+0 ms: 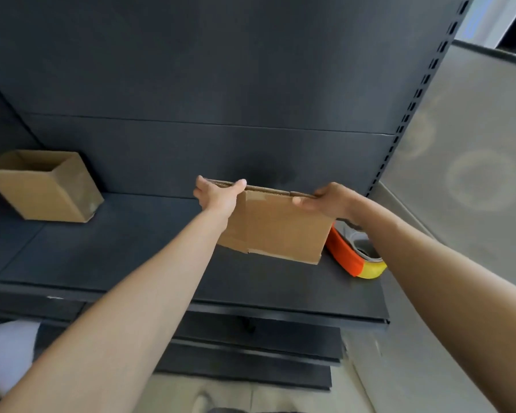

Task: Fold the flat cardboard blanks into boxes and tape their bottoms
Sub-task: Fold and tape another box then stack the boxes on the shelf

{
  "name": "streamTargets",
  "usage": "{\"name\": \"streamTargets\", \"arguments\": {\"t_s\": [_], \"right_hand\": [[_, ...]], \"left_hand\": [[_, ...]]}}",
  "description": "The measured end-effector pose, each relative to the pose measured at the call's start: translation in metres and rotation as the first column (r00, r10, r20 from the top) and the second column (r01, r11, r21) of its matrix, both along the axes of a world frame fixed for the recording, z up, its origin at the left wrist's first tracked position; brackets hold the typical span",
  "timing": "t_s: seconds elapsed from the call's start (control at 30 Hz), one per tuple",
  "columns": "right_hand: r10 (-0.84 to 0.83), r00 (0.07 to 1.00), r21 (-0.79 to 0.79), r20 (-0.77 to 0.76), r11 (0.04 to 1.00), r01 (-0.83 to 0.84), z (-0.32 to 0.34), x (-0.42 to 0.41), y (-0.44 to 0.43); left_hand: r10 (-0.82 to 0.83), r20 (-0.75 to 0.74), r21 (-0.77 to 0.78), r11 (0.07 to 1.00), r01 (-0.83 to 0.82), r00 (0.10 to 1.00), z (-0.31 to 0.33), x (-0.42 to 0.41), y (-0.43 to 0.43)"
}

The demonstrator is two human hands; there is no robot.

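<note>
While our left hand [218, 195] and right hand [328, 201] are pinching the blank [280, 228] by its top edge (fingers [303, 201] clamped, blank unopened), we are risking a skewed crease from uneven pulling, or bumping the tape dispenser [355, 259].

One wide-angle camera is sitting on the person's head, facing forward and a little downward at a dark shelf [116, 248] and its back panel [221, 70]. It is looking from close range, so both forearms are reaching in from 7 and 5 o'clock, and the left hand [218, 196] and right hand [329, 199] are gripping a cardboard blank [280, 228] just right of centre.
</note>
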State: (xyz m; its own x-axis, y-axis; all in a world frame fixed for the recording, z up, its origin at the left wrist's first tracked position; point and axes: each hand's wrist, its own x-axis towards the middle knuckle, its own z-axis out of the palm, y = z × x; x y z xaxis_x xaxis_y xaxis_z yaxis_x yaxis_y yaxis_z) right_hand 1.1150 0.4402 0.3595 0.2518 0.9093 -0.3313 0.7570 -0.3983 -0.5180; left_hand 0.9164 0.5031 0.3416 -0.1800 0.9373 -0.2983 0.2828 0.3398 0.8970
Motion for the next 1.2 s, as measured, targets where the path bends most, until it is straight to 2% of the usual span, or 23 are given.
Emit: {"name": "streamTargets", "arguments": {"t_s": [0.1,0.17,0.3,0.43,0.6,0.73,0.83,1.0,1.13,1.2], "right_hand": [[-0.082,0.947,-0.093,-0.31,0.994,0.055,0.002,0.007,-0.009],[-0.09,0.91,-0.139,-0.404,0.99,0.036,0.003,0.01,-0.01],[-0.091,0.913,-0.21,-0.398,0.978,0.006,0.005,0.009,-0.01],[-0.182,0.893,-0.235,-0.412,0.968,0.089,0.002,0.004,-0.009],[-0.253,0.901,-0.203,-0.353,0.961,0.19,0.002,-0.006,-0.011],[-0.332,0.803,-0.184,-0.495,0.943,0.276,0.006,-0.012,-0.008],[-0.207,0.884,-0.16,-0.418,0.975,0.153,0.004,-0.025,-0.009],[-0.094,0.871,-0.23,-0.482,0.973,-0.022,0.015,-0.037,-0.012],[0.104,0.882,-0.329,-0.46,0.902,-0.278,0.026,-0.043,-0.014],[0.176,0.886,-0.375,-0.429,0.858,-0.352,0.028,-0.048,-0.015]], "left_hand": [[0.009,-0.004,-0.018,1.0,-0.009,1.0,0.002,0.0,-0.012],[0.008,0.002,-0.022,1.0,-0.008,1.0,0.002,-0.001,-0.018],[-0.035,0.023,-0.045,0.998,0.036,0.999,0.002,-0.006,-0.023],[-0.14,0.045,-0.057,0.988,0.143,0.989,0.002,-0.009,-0.027],[-0.242,0.059,-0.054,0.968,0.245,0.969,0.003,-0.012,-0.031],[-0.393,0.018,-0.082,0.916,0.393,0.92,0.001,-0.023,-0.028],[-0.441,-0.024,-0.052,0.897,0.439,0.897,-0.005,-0.016,-0.037],[-0.337,0.029,0.019,0.942,0.336,0.941,-0.009,-0.005,-0.035],[-0.214,0.046,0.01,0.977,0.213,0.976,-0.006,-0.004,-0.026],[-0.181,0.065,0.008,0.984,0.18,0.981,-0.006,-0.004,-0.023]]}}
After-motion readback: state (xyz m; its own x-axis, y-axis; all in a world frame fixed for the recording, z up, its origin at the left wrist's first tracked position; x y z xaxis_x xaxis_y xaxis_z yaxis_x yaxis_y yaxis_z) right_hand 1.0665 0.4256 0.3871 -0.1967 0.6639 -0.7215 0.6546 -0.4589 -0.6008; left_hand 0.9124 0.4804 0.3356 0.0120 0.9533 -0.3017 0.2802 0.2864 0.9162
